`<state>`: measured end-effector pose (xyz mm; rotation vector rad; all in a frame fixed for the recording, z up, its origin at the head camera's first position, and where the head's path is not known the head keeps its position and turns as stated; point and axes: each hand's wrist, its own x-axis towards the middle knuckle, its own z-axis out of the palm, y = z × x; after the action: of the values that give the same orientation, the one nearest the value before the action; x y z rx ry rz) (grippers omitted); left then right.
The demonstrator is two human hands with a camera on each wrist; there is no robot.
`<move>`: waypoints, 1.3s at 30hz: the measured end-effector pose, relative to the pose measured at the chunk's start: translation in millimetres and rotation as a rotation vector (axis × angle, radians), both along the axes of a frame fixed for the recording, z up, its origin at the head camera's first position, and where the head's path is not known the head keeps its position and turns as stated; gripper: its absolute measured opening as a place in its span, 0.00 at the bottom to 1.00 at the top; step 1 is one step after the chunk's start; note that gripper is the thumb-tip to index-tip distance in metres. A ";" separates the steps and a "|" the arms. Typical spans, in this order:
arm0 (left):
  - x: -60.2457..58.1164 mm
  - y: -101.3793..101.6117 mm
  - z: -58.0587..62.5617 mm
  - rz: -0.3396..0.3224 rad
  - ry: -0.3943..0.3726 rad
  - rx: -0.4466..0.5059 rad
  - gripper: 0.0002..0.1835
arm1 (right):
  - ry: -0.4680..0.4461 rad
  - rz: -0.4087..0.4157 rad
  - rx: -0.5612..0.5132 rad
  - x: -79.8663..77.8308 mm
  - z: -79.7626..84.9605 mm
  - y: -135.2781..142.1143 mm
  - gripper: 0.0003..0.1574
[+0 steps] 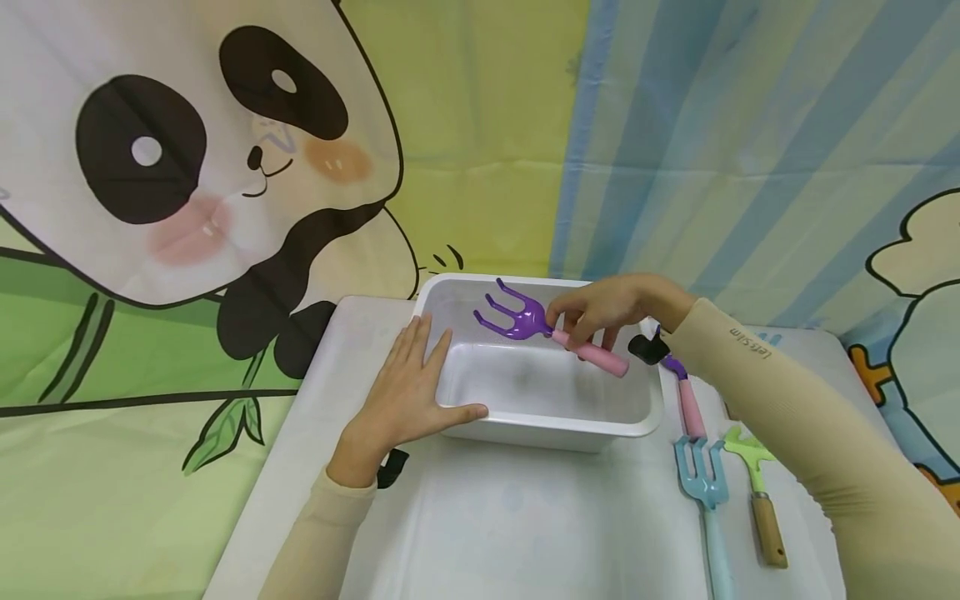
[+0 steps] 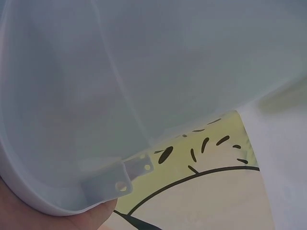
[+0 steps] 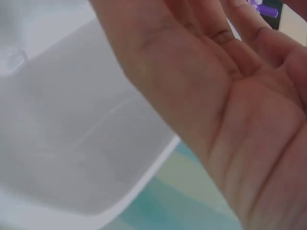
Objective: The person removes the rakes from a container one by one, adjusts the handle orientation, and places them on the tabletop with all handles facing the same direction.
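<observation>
A white plastic bin (image 1: 555,423) stands on the table. Over its opening, my right hand (image 1: 611,307) pinches a small garden hand fork (image 1: 528,321) with purple tines and a pink handle, near where the two join. The tines point to the far left. My left hand (image 1: 397,400) lies at the bin's left end, fingers straight and spread, thumb on the front rim. In the left wrist view the bin's outer wall (image 2: 153,57) fills most of the picture. The right wrist view shows my right palm (image 3: 206,96) beside the bin's interior (image 3: 72,110).
Right of the bin lie another pink-handled fork (image 1: 691,408), a light blue fork (image 1: 708,483) and a green-headed tool (image 1: 759,479) with a wooden handle. Behind the white table (image 1: 480,517) hangs a printed panda cloth (image 1: 480,125).
</observation>
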<state>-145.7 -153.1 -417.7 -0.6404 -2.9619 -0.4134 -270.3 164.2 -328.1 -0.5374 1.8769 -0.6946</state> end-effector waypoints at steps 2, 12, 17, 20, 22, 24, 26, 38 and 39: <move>-0.3 -0.1 -0.3 -0.003 0.005 0.003 0.70 | 0.016 -0.012 -0.013 5.0 5.9 8.5 0.26; 0.2 -0.5 -0.5 -0.022 0.026 0.012 0.68 | 0.080 -0.126 -0.081 34.3 21.4 56.5 0.26; 1.2 -0.4 0.8 -0.028 0.026 0.014 0.68 | 0.123 -0.208 -0.123 52.2 18.4 88.3 0.26; 1.4 -0.4 1.0 -0.025 0.020 0.013 0.68 | 0.142 -0.253 -0.148 64.6 14.8 109.7 0.26; 1.3 -0.3 1.1 -0.024 0.017 0.014 0.68 | 0.150 -0.279 -0.174 73.6 11.3 124.5 0.26; 1.1 -0.2 1.0 -0.024 0.013 0.013 0.68 | 0.160 -0.304 -0.188 82.6 7.4 138.8 0.28; 1.0 -0.6 1.1 -0.022 0.010 0.011 0.68 | 0.183 -0.321 -0.190 91.5 3.4 152.1 0.29; 1.6 -1.9 0.2 -0.027 0.012 0.013 0.67 | 0.156 -0.484 -0.230 144.7 -43.2 223.5 0.24; 1.7 -1.7 0.2 -0.028 0.014 0.015 0.67 | 0.146 -0.509 -0.214 149.8 -49.3 229.3 0.24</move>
<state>-144.0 -154.9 -417.5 -0.6811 -2.9372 -0.4315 -120.6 393.4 -377.4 -0.2418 2.1118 -1.2275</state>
